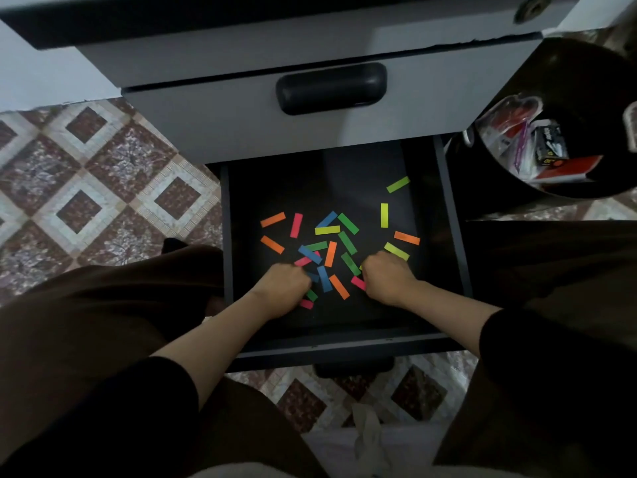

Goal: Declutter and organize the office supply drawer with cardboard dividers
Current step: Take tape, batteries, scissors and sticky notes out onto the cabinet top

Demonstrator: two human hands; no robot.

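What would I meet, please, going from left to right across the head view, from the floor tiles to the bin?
Tiled floor → drawer's left wall → left hand → loose coloured strips between the hands → right hand → drawer's right wall → black bin of supplies.

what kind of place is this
Probably a home or small office: a grey drawer cabinet on patterned maroon-and-cream floor tiles, its open black drawer holding loose coloured paper strips.
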